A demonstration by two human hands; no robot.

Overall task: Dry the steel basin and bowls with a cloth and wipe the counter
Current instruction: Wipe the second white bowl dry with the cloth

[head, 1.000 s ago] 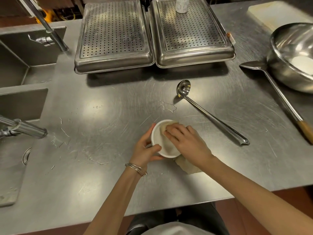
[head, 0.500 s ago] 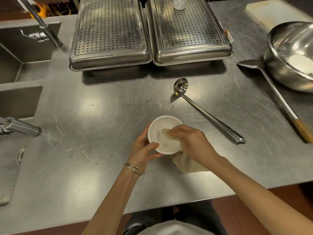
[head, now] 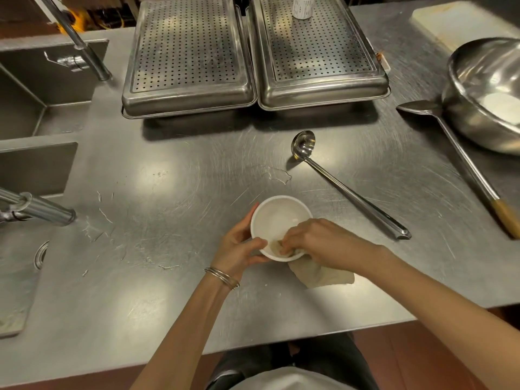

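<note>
the round white bowl [head: 277, 218], with no long axis, is at the near centre of the steel counter [head: 168, 192], mouth up and tipped slightly toward the near side. the left hand [head: 239, 249] grips its left wall, thumb over the near rim. the right hand [head: 318, 243] pinches the beige cloth [head: 320, 274] with bunched fingers against the glossy inner near wall, and the loose end trails near-right.

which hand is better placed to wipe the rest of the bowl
Right. The right hand holds the cloth inside the white bowl; the left hand grips its rim, steadying it.
</note>
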